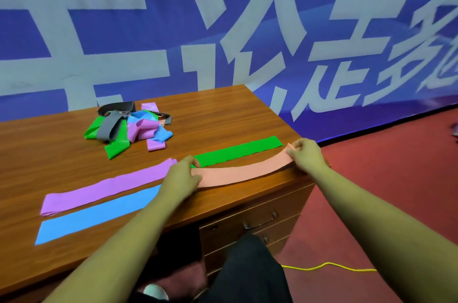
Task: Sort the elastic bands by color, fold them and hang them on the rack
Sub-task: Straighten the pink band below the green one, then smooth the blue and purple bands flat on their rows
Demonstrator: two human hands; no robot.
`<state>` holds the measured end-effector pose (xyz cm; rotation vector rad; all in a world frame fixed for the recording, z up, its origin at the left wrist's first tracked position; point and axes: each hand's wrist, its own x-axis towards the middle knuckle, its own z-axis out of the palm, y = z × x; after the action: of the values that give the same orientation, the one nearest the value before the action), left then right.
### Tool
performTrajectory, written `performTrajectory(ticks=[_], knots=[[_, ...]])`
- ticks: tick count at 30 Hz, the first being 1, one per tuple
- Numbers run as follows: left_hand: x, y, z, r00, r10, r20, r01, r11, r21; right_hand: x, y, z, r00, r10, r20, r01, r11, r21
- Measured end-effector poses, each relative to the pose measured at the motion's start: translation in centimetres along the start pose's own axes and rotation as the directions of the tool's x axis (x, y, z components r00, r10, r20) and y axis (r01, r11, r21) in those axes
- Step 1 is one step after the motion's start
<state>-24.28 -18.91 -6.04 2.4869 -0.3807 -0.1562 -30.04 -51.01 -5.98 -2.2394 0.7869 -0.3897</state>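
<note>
blue band [99,213] right end: behind left forearm [138,226] | table [223,114] left side: cropped

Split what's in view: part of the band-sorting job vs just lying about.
Job:
- peach band, one end pinched in the left hand, the other in the right hand
- green band, purple band and blue band, flat on the desk
- tangled pile of bands

Lying about:
- yellow cord on the carpet
- drawer handle
- banner

No rack in view.

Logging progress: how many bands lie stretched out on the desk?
4: purple band and blue band at left, green band at right, pink band at the front edge, held by left hand and right hand. The pile behind may hide others.
</note>
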Motion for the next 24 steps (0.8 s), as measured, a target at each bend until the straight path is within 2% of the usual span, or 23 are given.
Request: performTrajectory(ticks=[4, 10, 13, 16, 19, 22, 24], knots=[[0.7, 0.2, 1.4, 1.0, -0.017, 0.004, 0.016, 0.999, 0.04, 0.7, 1.1, 0.9, 1.0, 0.014, -0.018, -0.014, 1.0, 0.005], [0.5, 0.1, 2.0, 1.0, -0.003, -0.014, 0.005, 0.988, 0.155, 1.2, 1.3, 3.4, 0.997, -0.055, -0.057, 0.055, 0.998, -0.018], [0.6, -0.7, 2.3, 0.996, 0.072, -0.045, -0.06, 0.972, 0.225, 1.4, 1.4, 4.5, 0.996, -0.059, -0.074, 0.049, 0.991, -0.126], [0.8, -1.5, 2.6, 0.977, 0.192, -0.097, -0.144, 0.918, 0.369, 1.3, 1.7, 4.9, 0.987, -0.091, -0.131, 0.051, 0.958, -0.282], [1.1, -2.0, 2.1, 0.977, 0.198, -0.08, -0.16, 0.926, 0.342, 1.1, 0.9, 5.1, 0.966, -0.189, -0.174, 0.116, 0.925, -0.363], [2.5, -3.0, 0.2, 0.982, 0.149, -0.112, -0.119, 0.963, 0.242, 0.7, -2.5, 6.4, 0.957, -0.287, -0.045, 0.259, 0.913, -0.316], [3.9, -4.0, -1.6, 0.981, 0.111, -0.156, -0.068, 0.964, 0.257, 0.1, -5.7, 7.8, 0.94, -0.337, 0.064, 0.341, 0.904, -0.257]])
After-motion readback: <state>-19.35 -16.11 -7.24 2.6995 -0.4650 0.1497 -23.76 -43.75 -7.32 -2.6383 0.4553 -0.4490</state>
